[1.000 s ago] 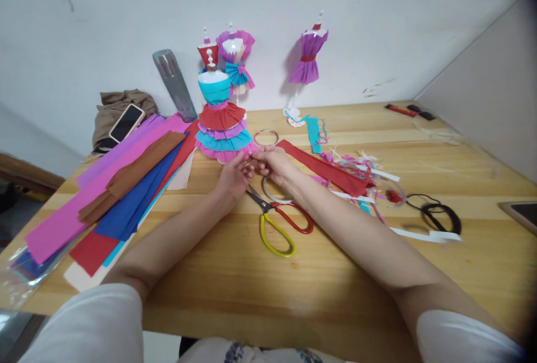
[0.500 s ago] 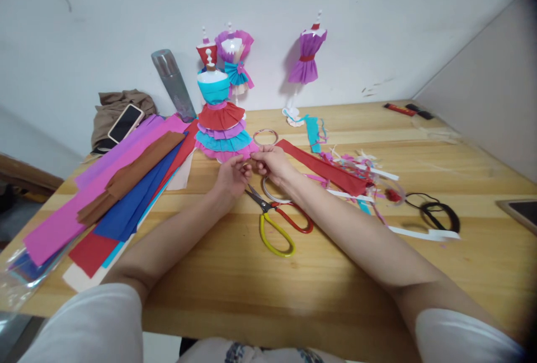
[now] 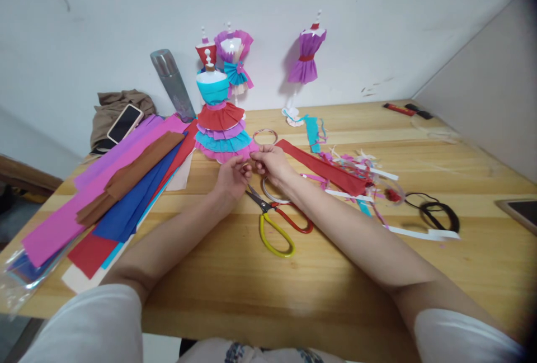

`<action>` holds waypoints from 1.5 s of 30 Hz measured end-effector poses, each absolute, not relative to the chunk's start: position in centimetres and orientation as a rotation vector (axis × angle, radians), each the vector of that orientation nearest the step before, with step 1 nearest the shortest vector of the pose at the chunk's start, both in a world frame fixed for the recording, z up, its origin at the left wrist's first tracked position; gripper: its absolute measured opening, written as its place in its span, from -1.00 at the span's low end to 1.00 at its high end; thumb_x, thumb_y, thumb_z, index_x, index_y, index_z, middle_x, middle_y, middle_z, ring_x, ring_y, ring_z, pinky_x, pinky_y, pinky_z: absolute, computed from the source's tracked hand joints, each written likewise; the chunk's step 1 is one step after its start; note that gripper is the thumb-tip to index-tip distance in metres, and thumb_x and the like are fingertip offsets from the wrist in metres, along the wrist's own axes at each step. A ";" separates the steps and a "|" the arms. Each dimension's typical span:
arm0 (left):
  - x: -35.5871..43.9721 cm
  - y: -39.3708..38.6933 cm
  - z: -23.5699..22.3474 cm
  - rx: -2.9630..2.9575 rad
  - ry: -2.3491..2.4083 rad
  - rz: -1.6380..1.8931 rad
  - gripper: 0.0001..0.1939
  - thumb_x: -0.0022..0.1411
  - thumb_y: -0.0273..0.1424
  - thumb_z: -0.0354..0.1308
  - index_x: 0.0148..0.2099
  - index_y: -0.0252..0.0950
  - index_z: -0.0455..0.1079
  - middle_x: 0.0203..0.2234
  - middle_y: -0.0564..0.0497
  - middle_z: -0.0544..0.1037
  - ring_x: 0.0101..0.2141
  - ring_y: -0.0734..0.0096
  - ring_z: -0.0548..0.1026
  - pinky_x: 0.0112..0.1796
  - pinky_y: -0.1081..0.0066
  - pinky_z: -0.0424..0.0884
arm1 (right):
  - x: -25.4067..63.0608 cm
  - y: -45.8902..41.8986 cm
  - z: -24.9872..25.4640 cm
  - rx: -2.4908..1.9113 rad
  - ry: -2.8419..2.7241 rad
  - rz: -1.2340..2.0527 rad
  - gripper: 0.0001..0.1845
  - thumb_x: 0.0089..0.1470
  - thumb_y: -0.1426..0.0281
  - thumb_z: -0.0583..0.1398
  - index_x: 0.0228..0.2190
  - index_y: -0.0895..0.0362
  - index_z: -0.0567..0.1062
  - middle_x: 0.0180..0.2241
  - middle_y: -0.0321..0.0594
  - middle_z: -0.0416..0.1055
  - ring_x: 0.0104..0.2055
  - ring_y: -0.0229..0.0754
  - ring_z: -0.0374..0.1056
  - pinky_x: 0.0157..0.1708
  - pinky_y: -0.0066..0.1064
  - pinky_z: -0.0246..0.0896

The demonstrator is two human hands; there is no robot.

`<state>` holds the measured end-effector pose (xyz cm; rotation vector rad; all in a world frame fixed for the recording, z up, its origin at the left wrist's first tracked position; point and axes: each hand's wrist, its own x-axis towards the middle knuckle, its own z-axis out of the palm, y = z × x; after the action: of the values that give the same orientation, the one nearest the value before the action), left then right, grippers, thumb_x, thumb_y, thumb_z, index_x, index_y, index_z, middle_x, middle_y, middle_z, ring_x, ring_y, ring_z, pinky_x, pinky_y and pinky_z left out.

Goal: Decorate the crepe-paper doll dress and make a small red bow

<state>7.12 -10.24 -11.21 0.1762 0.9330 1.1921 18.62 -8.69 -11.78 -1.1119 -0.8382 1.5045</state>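
Note:
A small mannequin [image 3: 212,90] wears a tiered paper dress: turquoise bodice, then red, purple, turquoise and pink ruffles. Both hands meet at the lower right hem of its pink paper ruffle [image 3: 224,155]. My left hand [image 3: 234,177] is closed with curled fingers, thumb side against the hem; its fingertips are partly hidden. My right hand [image 3: 272,163] pinches the ruffle's right edge between thumb and fingers. Scissors [image 3: 265,206] with one yellow and one red handle lie just below the hands, blades toward the left hand. A tape roll [image 3: 265,189] sits partly under my right wrist.
Folded paper strips [image 3: 126,195] spread across the left side. Behind stand a grey bottle [image 3: 173,83] and more dressed mannequins [image 3: 307,58]. To the right are a red paper strip [image 3: 323,166], scraps [image 3: 352,164] and a black cord coil [image 3: 440,215]. A phone [image 3: 125,123] rests on brown cloth [image 3: 119,107].
Almost nothing differs. Both hands keep their places at the pink hem, and the whole view has shifted very slightly.

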 end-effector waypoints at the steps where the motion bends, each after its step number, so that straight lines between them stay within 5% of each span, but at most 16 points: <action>1: 7.2 -10.3 -11.1 0.172 0.936 1.200 -0.82 0.23 -0.61 0.12 -0.42 -0.33 0.38 -0.60 0.02 0.44 -0.59 0.53 0.36 -0.58 0.53 0.21 | 18.6 -8.7 -11.8 -1.113 -0.839 1.501 -0.63 -0.06 0.61 0.36 -0.64 0.12 0.30 -0.79 -0.42 0.20 -0.74 -0.46 0.03 -0.73 -0.63 -0.13; 14: 7.1 -10.9 -8.9 0.171 0.944 1.201 -0.80 0.25 -0.63 0.08 -0.42 -0.35 0.37 -0.61 0.05 0.43 -0.65 0.59 0.32 -0.65 0.59 0.13 | 18.5 -8.6 -12.0 -1.094 -0.841 1.492 -0.57 -0.04 0.54 0.42 -0.66 0.12 0.28 -0.79 -0.43 0.18 -0.75 -0.47 0.01 -0.74 -0.61 -0.15; 29: 6.9 -10.4 -11.0 0.359 0.965 1.114 -0.71 0.37 -0.57 0.11 -0.45 -0.36 0.32 -0.63 0.11 0.34 -0.69 0.66 0.18 -0.71 0.60 -0.02 | 18.8 -8.8 -12.6 -0.976 -0.882 1.550 -0.75 -0.19 0.56 0.32 -0.64 0.12 0.34 -0.74 -0.35 0.32 -0.71 -0.45 0.04 -0.73 -0.62 -0.13; 45: 6.7 -10.2 -12.3 0.414 0.979 1.153 -0.75 0.25 -0.53 0.35 -0.42 -0.36 0.35 -0.62 0.14 0.37 -0.67 0.69 0.23 -0.66 0.59 0.01 | 19.0 -9.0 -12.9 -0.930 -0.868 1.568 -0.80 -0.23 0.49 0.36 -0.60 0.14 0.41 -0.70 -0.33 0.37 -0.69 -0.45 0.06 -0.71 -0.61 -0.16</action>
<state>6.74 -10.23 -12.32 0.4142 0.9792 1.1532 19.01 -8.95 -12.87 -0.9303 -0.8676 1.5677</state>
